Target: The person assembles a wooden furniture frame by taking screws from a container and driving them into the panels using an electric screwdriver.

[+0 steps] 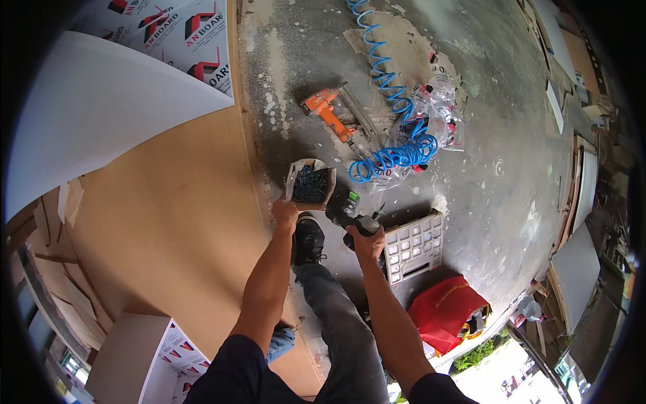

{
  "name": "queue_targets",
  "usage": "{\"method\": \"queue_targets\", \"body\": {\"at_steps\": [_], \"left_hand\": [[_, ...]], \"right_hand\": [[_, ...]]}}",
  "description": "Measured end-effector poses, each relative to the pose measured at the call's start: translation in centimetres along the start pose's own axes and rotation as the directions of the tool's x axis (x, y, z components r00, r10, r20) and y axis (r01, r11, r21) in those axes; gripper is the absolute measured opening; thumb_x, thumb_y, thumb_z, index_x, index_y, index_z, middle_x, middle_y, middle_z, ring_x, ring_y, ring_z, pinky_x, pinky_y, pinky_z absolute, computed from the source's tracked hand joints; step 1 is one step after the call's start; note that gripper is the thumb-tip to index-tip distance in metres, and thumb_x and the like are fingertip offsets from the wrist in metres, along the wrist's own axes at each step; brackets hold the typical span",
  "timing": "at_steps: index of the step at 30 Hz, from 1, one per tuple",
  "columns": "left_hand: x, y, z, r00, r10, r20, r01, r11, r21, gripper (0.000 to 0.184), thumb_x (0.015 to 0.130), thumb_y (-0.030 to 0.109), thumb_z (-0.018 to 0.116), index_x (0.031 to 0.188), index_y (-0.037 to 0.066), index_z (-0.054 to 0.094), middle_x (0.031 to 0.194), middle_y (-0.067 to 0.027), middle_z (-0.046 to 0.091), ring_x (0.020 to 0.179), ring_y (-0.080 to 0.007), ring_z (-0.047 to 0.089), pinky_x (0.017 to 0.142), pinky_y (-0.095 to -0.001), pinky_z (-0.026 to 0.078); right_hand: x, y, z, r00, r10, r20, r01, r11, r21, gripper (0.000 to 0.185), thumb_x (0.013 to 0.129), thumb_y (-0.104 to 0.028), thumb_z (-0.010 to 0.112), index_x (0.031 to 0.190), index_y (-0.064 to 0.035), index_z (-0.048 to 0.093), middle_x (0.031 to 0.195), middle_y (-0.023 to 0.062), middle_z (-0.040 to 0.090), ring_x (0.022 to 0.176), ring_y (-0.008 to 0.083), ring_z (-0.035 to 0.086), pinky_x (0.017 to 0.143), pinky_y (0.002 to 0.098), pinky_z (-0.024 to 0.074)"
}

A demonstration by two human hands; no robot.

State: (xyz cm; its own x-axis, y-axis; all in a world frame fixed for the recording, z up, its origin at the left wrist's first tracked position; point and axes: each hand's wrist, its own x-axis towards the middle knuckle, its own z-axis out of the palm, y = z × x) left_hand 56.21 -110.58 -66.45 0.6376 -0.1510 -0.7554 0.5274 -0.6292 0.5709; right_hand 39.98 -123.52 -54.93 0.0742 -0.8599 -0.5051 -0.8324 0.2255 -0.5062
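Observation:
My left hand grips the near left edge of a small open box of screws, filled with dark screws. In my right hand is a cordless drill, dark with a green patch on its battery end; its bit points to the right. The drill is just right of the box, over the concrete floor. My fingers wrap round the drill's body, so part of it is hidden. Below the box is my black shoe.
An orange nail gun lies ahead, beside a coiled blue air hose and crumpled plastic wrap. To the right are a pale grid-patterned case and a red bag. A large brown board spans the left.

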Motion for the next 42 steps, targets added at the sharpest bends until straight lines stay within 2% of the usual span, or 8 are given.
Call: {"method": "queue_targets", "body": {"at_steps": [5, 8, 10, 14, 17, 22, 28, 42], "left_hand": [[-7.5, -0.7, -5.9, 0.981, -0.153, -0.118, 0.089, 0.901, -0.425, 0.041, 0.078, -0.007, 0.052, 0.118, -0.001, 0.059, 0.097, -0.0159, 0.063, 0.078, -0.0246, 0.065, 0.061, -0.0369, 0.06], [-15.8, -3.3, -11.0, 0.903, -0.21, -0.375, 0.156, 0.973, -0.17, 0.015, 0.069, 0.007, 0.064, 0.08, -0.004, 0.066, 0.064, -0.0121, 0.061, 0.06, -0.0208, 0.059, 0.052, -0.0387, 0.043], [-24.1, -1.2, -17.5, 0.9, -0.371, -0.229, 0.303, 0.91, -0.282, 0.04, 0.072, 0.007, 0.059, 0.111, 0.007, 0.067, 0.083, -0.0179, 0.069, 0.077, -0.0211, 0.065, 0.069, -0.0365, 0.05], [-42.3, 3.4, -30.1, 0.902, -0.275, -0.334, 0.114, 0.896, -0.429, 0.042, 0.072, 0.006, 0.058, 0.113, 0.008, 0.066, 0.078, -0.0143, 0.068, 0.068, -0.0168, 0.063, 0.063, -0.0343, 0.05], [-47.7, -7.4, -31.5, 0.846, -0.395, -0.358, 0.155, 0.825, -0.544, 0.044, 0.073, 0.006, 0.06, 0.116, 0.004, 0.063, 0.078, -0.014, 0.067, 0.069, -0.0162, 0.063, 0.064, -0.0332, 0.05], [-68.4, -2.0, -44.1, 0.786, -0.31, -0.535, -0.381, 0.437, -0.814, 0.038, 0.078, -0.003, 0.056, 0.116, -0.002, 0.061, 0.085, -0.0112, 0.068, 0.071, -0.0186, 0.066, 0.066, -0.0299, 0.054], [-81.7, -0.8, -56.3, 0.497, -0.578, -0.647, -0.732, 0.122, -0.67, 0.022, 0.08, -0.005, 0.055, 0.101, -0.003, 0.052, 0.085, -0.0161, 0.064, 0.069, -0.0265, 0.067, 0.062, -0.0344, 0.057], [-87.0, -16.6, -80.2, 0.099, -0.649, -0.755, -0.967, 0.117, -0.227, 0.033, 0.077, -0.009, 0.035, 0.099, -0.033, 0.038, 0.105, -0.0362, 0.05, 0.086, -0.0474, 0.061, 0.069, -0.0463, 0.063]], "right_hand": [[-5.7, -1.1, -6.1, 0.994, -0.1, 0.053, 0.1, 0.995, -0.008, 0.055, 0.054, -0.025, 0.083, 0.096, 0.0013, 0.059, 0.087, 0.0133, 0.065, 0.08, 0.0268, 0.063, 0.077, 0.0376, 0.0507], [-10.3, -4.0, -11.2, 0.989, -0.144, 0.028, 0.146, 0.951, -0.273, 0.053, 0.053, -0.025, 0.084, 0.093, -0.0012, 0.058, 0.087, 0.0138, 0.065, 0.082, 0.0296, 0.063, 0.075, 0.041, 0.0505], [-13.5, -4.5, -13.8, 0.972, -0.218, 0.083, 0.23, 0.958, -0.17, 0.054, 0.05, -0.025, 0.084, 0.088, 0.0025, 0.058, 0.082, 0.0145, 0.065, 0.072, 0.0284, 0.061, 0.071, 0.0397, 0.0509], [-16.9, -2.8, -17.3, 0.915, -0.373, 0.152, 0.398, 0.776, -0.49, 0.064, 0.047, -0.032, 0.084, 0.096, 0.0015, 0.06, 0.091, 0.0163, 0.067, 0.084, 0.0353, 0.064, 0.077, 0.0449, 0.0509], [-21.4, -5.6, -19.1, 0.886, -0.341, 0.314, 0.46, 0.735, -0.498, 0.07, 0.047, -0.036, 0.086, 0.098, 0.0023, 0.057, 0.092, 0.0167, 0.065, 0.088, 0.0361, 0.063, 0.081, 0.0474, 0.0493], [-28.2, -9.0, -19.6, 0.731, -0.53, 0.43, 0.668, 0.426, -0.61, 0.076, 0.047, -0.044, 0.087, 0.103, -0.0015, 0.057, 0.097, 0.016, 0.065, 0.093, 0.036, 0.062, 0.085, 0.0469, 0.0484], [-44.5, -18.9, -18.1, 0.588, -0.58, 0.563, 0.806, 0.359, -0.472, 0.076, 0.055, -0.049, 0.083, 0.109, -0.0033, 0.055, 0.103, 0.0166, 0.065, 0.098, 0.0355, 0.062, 0.087, 0.0476, 0.0479], [-64.8, -31.4, -8.2, -0.032, -0.619, 0.784, 0.994, 0.064, 0.091, 0.061, 0.055, -0.027, 0.081, 0.105, -0.0003, 0.056, 0.087, 0.0182, 0.067, 0.081, 0.0338, 0.067, 0.072, 0.0426, 0.0522]]}}
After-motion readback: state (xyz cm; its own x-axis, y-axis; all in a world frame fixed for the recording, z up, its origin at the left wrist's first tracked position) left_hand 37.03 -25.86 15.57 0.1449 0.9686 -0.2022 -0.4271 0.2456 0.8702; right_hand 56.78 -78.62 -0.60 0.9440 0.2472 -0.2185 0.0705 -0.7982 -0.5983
